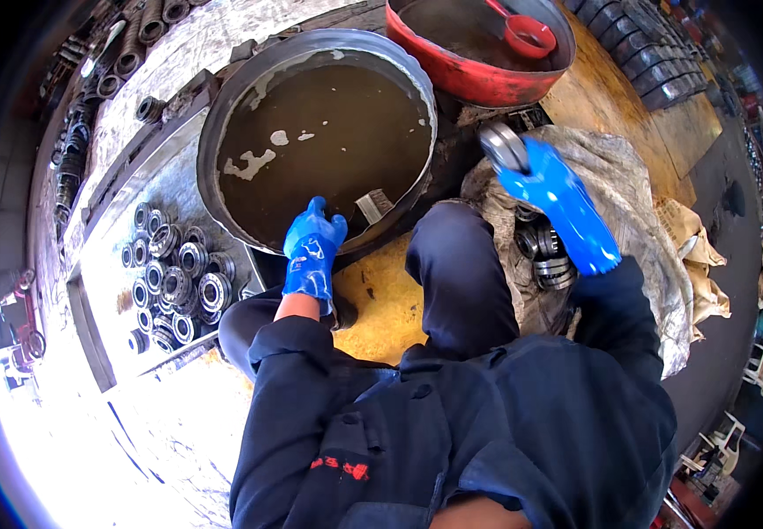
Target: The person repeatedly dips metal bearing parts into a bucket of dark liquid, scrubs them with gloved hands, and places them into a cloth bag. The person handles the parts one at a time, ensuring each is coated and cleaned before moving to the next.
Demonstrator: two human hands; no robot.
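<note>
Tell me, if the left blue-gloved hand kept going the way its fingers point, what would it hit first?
Probably the murky brown liquid in the round dark metal basin: the left hand rests at its near rim, fingers pointing inward. Depth is unclear.

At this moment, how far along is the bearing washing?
Done: a batch of bearings lies on the tray at left. In hand: the right hand lifts one bearing; the left hand rests at the wash basin. Left: more bearings in the sack.
</note>
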